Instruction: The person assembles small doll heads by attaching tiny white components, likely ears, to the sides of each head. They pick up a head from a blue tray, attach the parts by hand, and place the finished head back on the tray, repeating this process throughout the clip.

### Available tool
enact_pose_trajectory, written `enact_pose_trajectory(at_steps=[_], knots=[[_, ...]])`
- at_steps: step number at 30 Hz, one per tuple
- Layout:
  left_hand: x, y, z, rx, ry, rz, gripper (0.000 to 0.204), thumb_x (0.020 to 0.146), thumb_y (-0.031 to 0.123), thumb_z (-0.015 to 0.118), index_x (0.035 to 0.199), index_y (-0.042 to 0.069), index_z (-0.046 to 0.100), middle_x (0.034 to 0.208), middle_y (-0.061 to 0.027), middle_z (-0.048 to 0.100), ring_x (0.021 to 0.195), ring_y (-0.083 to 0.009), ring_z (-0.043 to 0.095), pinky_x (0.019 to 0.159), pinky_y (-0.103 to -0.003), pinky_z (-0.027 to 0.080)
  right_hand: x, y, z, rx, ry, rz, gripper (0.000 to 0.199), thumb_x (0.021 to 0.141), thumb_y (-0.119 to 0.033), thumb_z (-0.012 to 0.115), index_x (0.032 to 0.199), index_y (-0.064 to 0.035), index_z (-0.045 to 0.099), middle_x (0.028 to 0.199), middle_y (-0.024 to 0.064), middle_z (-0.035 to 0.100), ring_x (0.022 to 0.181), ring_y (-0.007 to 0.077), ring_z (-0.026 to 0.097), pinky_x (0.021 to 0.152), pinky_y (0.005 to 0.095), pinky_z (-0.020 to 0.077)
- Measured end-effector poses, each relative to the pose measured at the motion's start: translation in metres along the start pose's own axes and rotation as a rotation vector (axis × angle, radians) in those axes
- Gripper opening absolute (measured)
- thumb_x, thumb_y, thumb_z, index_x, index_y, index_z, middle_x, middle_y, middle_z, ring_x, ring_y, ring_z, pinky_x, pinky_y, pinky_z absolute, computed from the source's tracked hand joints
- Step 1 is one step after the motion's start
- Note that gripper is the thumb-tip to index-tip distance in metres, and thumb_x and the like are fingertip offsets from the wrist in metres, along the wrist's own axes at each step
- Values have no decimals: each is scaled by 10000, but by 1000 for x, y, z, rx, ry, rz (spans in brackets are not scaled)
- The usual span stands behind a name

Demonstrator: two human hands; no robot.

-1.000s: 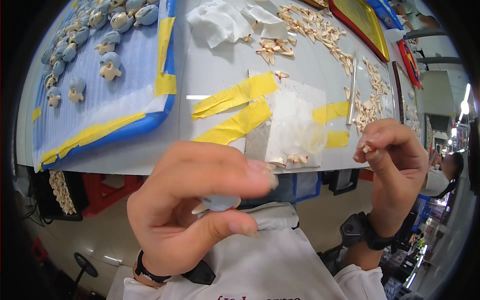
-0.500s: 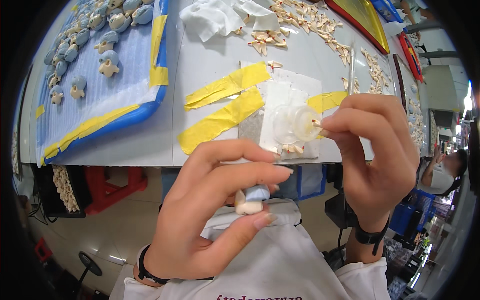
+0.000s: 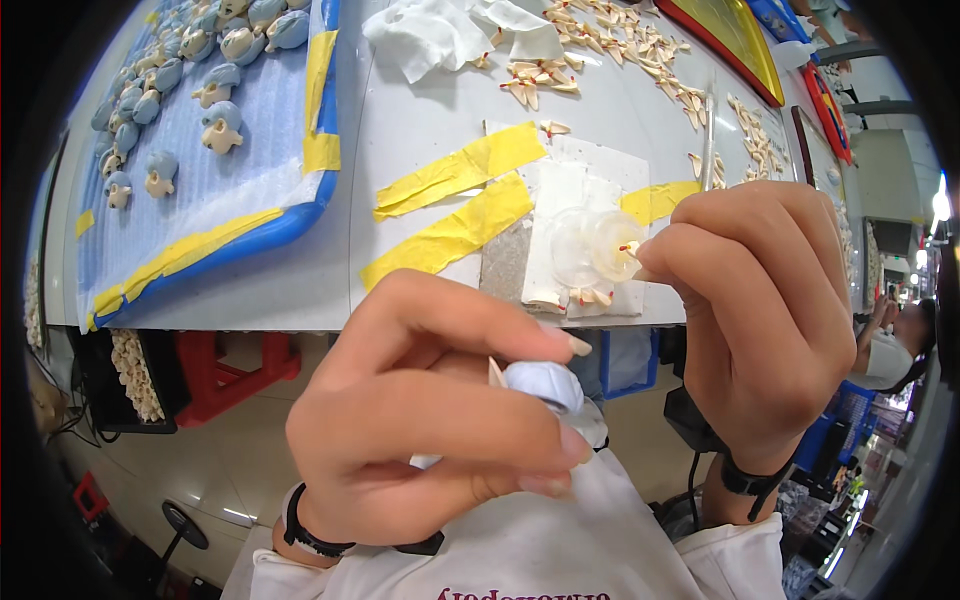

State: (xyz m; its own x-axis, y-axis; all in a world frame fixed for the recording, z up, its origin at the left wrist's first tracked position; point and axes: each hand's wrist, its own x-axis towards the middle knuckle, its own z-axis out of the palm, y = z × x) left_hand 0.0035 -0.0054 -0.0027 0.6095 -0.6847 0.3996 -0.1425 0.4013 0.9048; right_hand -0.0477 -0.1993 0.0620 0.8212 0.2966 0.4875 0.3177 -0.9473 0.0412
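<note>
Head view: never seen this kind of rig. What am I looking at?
No robot: a person's bare hands, seen from above by a head-worn fisheye camera, which bends straight edges. The left hand holds a blue-topped figurine, partly hidden. The right hand pinches a small red-tipped piece by a clear dish; contact isn't clear. On the table: yellow tape strips, white cloth, loose cream pieces, and a blue-rimmed tray of similar figurines.
</note>
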Motion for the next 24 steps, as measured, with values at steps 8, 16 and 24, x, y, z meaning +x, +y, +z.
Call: enact_pose_trajectory(at_steps=[8, 16, 24], knots=[[0, 13, 11, -259, 206, -308, 272, 754, 118, 696, 927, 47, 500, 1038, -173, 476, 835, -255, 611, 614, -249, 530, -7, -9, -4, 342, 85, 282, 160, 621, 85, 633, 752, 14, 574, 749, 106, 556, 701, 203, 523, 615, 273, 412], [-6, -10, 5, -165, 88, -43, 396, 785, 238, 666, 1040, 19, 457, 1019, -168, 477, 735, -209, 596, 585, -252, 510, -31, -28, -10, 739, 100, 455, 104, 749, 3, 593, 835, 11, 534, 784, 107, 485, 681, 127, 448, 600, 198, 370], [-4, 5, 25, -240, 355, -222, 510, 720, 276, 740, 1053, 14, 455, 928, -131, 527, 707, -176, 576, 590, -259, 486, -29, -35, -10, 871, 40, 481, 152, 718, -2, 633, 838, -15, 542, 771, 100, 491, 654, 127, 457, 574, 199, 373]])
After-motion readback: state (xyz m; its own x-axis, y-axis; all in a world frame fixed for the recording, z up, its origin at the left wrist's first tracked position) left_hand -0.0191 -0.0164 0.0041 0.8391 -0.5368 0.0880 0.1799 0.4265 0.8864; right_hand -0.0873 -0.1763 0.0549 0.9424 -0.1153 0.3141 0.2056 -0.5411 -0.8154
